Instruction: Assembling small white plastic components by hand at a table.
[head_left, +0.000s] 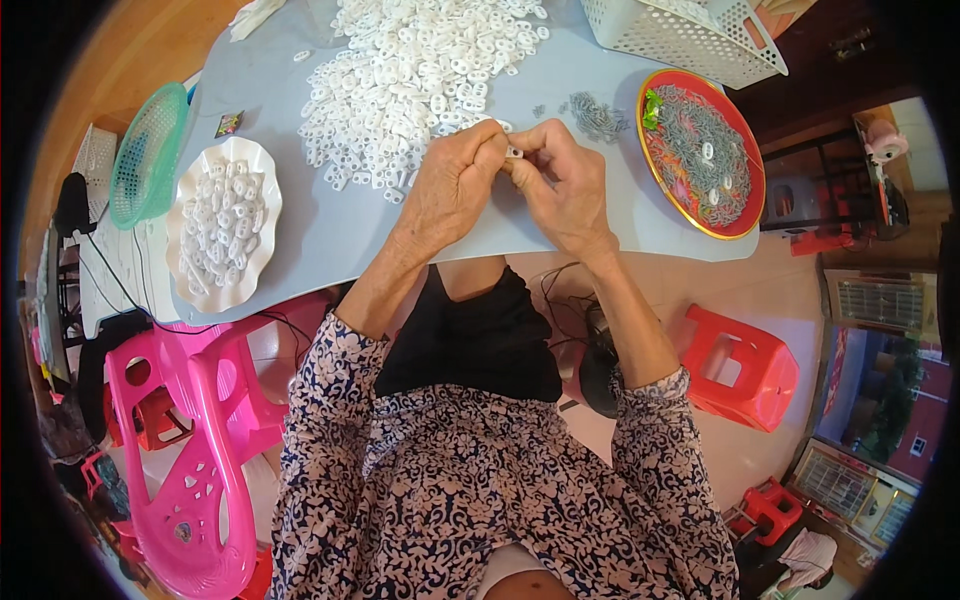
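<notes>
My left hand (452, 185) and my right hand (567, 190) meet over the near side of the table, fingertips almost touching. Both are closed in a pinch around a small white plastic piece (514, 152), largely covered by the fingers. Just beyond lies a big heap of white oval plastic pieces (410, 75) with holes in them. Right of my right hand, a red round tray (755, 185) with a gold rim holds many thin grey parts and a few white pieces. A small pile of grey parts (597, 117) lies between that tray and the heap.
At the left, a white scalloped dish (182, 262) holds more white pieces, near a green basket (150, 150) and a small wrapped packet (229, 124). A white perforated basket (665, 35) stands at the far right. A pink chair (235, 500) and red stool (742, 368) flank me.
</notes>
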